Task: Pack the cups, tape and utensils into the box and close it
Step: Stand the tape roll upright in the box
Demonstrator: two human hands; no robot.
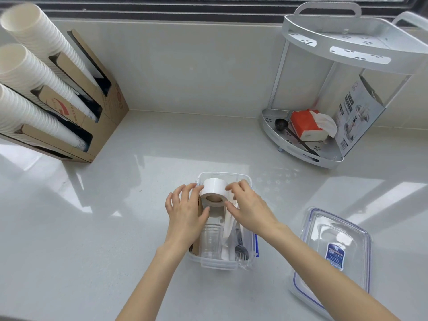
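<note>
A clear plastic box (218, 265) stands open on the counter in front of me. A white roll of tape (214, 189) lies on its side at the box's far end, core facing me. My left hand (185, 209) holds the roll's left side and my right hand (247, 207) its right side. Clear plastic cups (210, 242) lie nested in the box below the roll. Wrapped white utensils (228, 230) and a dark fork (240, 250) lie along the box's right side. The clear lid (333, 256) with blue clips rests on the counter to the right.
A cardboard dispenser (92, 107) with three stacks of white paper cups (34, 72) leans at the back left. A white corner rack (324, 126) at the back right holds an orange tissue pack (308, 123), a black spoon and a printed box. A window sill runs behind.
</note>
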